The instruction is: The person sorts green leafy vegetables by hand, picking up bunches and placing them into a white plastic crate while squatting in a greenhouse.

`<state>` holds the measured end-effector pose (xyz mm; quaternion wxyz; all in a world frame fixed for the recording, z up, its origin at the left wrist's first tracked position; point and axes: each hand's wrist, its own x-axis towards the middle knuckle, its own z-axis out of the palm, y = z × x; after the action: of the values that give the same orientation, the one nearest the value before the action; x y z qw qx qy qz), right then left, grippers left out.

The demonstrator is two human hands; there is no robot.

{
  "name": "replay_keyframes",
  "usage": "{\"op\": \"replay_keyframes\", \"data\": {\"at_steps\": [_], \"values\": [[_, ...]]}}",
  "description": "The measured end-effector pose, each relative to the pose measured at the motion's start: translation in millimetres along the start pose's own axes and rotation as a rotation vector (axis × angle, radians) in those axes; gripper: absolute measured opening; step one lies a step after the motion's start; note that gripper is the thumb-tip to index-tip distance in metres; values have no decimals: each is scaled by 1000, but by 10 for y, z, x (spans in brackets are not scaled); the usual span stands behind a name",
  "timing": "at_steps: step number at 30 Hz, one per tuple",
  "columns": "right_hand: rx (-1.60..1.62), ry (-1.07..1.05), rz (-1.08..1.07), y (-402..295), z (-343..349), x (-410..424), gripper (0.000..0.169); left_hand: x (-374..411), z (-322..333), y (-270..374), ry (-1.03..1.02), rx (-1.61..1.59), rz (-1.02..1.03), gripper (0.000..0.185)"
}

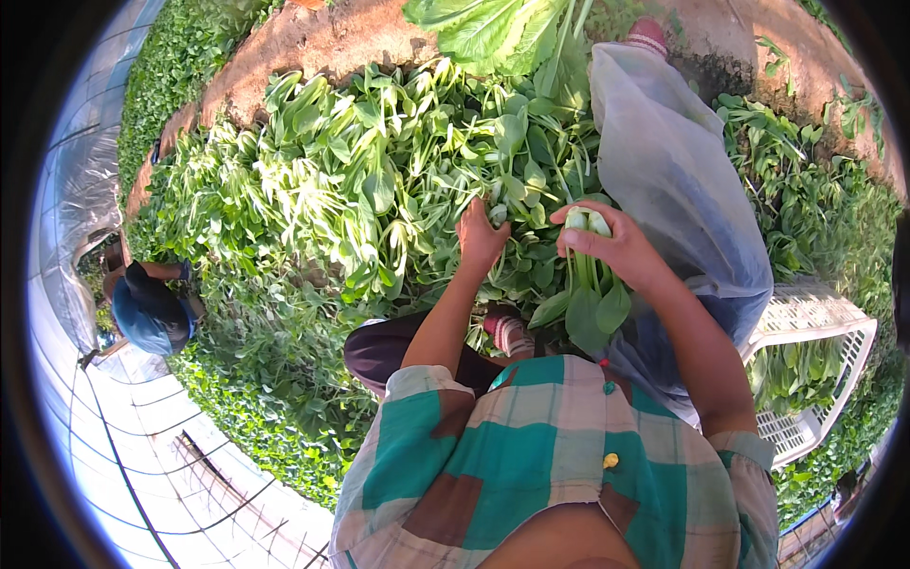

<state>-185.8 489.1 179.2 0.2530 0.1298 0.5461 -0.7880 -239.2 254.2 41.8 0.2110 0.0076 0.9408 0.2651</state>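
In my right hand (604,238) is a small bunch of leafy greens (593,306), gripped around the pale stem bases, with the broad leaves hanging toward my chest. My left hand (482,235) reaches down among the greens lying on the ground (419,171); its fingertips are partly hidden in the leaves, touching or close to a pale stem base (498,213). Whether those fingers hold a plant I cannot tell. Both hands are bare and a short gap lies between them.
A translucent plastic sheet (661,156) covers my outstretched leg. On the right a white plastic crate (853,370) holds more greens. Larger leaves (490,32) stand at the top. Another person (153,306) bends at the far left, near the greenhouse film and frame (142,441).
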Motion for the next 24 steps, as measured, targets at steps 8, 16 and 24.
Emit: {"op": "replay_keyframes", "data": {"at_steps": [8, 16, 24], "values": [[89, 103, -108, 113, 33, 41, 24, -123, -512, -340, 83, -160, -51, 70], [-12, 120, 63, 29, 44, 11, 31, 526, -547, -316, 254, -9, -17, 30], [-162, 63, -173, 376, 2, 125, 29, 840, -604, -521, -203, 83, -162, 54]]}}
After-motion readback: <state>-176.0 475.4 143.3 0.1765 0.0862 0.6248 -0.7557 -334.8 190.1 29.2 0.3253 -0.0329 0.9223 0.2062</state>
